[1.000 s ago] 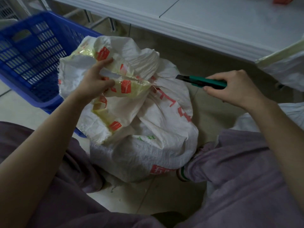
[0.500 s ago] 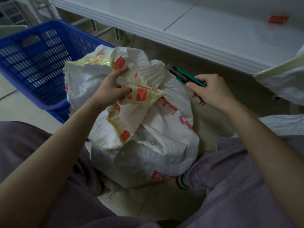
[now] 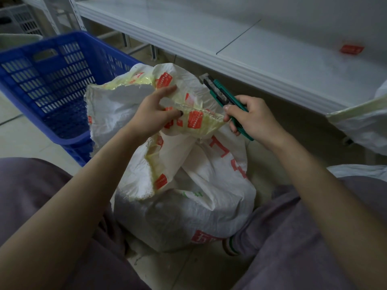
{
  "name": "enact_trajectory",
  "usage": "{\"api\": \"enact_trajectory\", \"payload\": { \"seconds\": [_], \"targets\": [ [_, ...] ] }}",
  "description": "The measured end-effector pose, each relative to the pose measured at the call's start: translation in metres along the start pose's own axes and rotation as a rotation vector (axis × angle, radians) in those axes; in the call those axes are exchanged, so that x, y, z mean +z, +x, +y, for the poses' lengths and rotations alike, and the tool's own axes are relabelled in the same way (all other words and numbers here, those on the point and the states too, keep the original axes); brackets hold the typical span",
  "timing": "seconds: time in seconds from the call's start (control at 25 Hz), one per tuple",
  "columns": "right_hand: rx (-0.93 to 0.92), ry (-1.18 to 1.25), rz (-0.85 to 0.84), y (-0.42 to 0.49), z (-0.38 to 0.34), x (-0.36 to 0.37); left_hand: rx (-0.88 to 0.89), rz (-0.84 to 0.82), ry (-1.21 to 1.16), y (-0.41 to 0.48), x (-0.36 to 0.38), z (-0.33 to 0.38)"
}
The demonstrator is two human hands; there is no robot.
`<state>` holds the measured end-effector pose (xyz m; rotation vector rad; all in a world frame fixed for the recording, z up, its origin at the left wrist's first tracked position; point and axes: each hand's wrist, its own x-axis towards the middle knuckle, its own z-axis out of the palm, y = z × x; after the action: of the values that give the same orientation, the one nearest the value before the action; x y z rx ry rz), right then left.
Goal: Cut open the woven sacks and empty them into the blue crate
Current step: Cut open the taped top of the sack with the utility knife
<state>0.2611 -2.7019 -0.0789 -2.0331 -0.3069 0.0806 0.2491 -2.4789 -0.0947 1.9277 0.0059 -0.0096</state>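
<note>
Dim storeroom corner, pale tiled floor (image 3: 25, 130) underfoot, low white metal shelf (image 3: 272, 59) running across the far side beyond both hands, small red tag (image 3: 351, 49) lying on it up past the right one. On the floor, off to the left of the left hand (image 3: 150, 116), a blue crate (image 3: 41, 80) with slatted walls, just behind the raised sack flap. Directly below both hands, between purple-trousered knees (image 3: 314, 237), a white woven sack (image 3: 188, 206) standing upright, red print on its side. Thumb and fingers of the left hand curled round the yellow-taped flap (image 3: 199, 120) at the sack mouth, lifting it. Fingers of the right hand (image 3: 255, 120) wrapped round a green utility knife (image 3: 217, 92), blade end angled up and away toward the shelf, fingertips also nipping the flap's near corner. Further right of that hand, a second sack (image 3: 360, 122) against the shelf edge.
</note>
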Motion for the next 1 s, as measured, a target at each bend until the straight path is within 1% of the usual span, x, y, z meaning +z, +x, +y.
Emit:
{"api": "enact_trajectory", "payload": {
  "seconds": [0.12,0.28,0.44,0.52,0.6,0.68,0.76,0.8,0.84,0.92,1.0],
  "targets": [
    [0.001,0.008,0.01,0.005,-0.006,0.003,0.068,0.033,0.051,0.002,-0.002,0.006],
    [0.05,0.078,-0.002,0.008,-0.01,0.005,0.104,0.077,0.226,0.006,-0.002,0.003],
    [0.063,0.134,-0.007,0.009,-0.013,0.005,0.133,0.072,0.266,0.006,0.001,0.004],
    [0.057,0.113,0.052,0.008,-0.014,0.005,0.173,0.036,0.363,0.005,-0.001,0.006],
    [0.055,0.118,0.169,0.007,-0.013,0.002,0.238,0.018,0.543,0.005,-0.005,0.006],
    [0.082,0.187,0.267,0.007,-0.011,-0.002,0.303,0.062,0.657,0.006,-0.009,0.003],
    [0.192,0.179,0.321,0.01,-0.005,-0.003,0.323,0.14,0.65,0.005,-0.011,0.002],
    [0.254,0.138,0.316,0.011,-0.002,-0.002,0.325,0.176,0.617,0.005,-0.011,0.001],
    [0.302,0.091,0.284,0.01,0.001,0.0,0.326,0.207,0.575,0.004,-0.011,0.001],
    [0.363,-0.016,0.149,0.008,0.005,0.005,0.336,0.257,0.466,0.004,-0.011,0.002],
    [0.365,-0.097,0.033,0.008,0.007,0.013,0.336,0.296,0.333,0.004,-0.011,0.004]
  ]
}}
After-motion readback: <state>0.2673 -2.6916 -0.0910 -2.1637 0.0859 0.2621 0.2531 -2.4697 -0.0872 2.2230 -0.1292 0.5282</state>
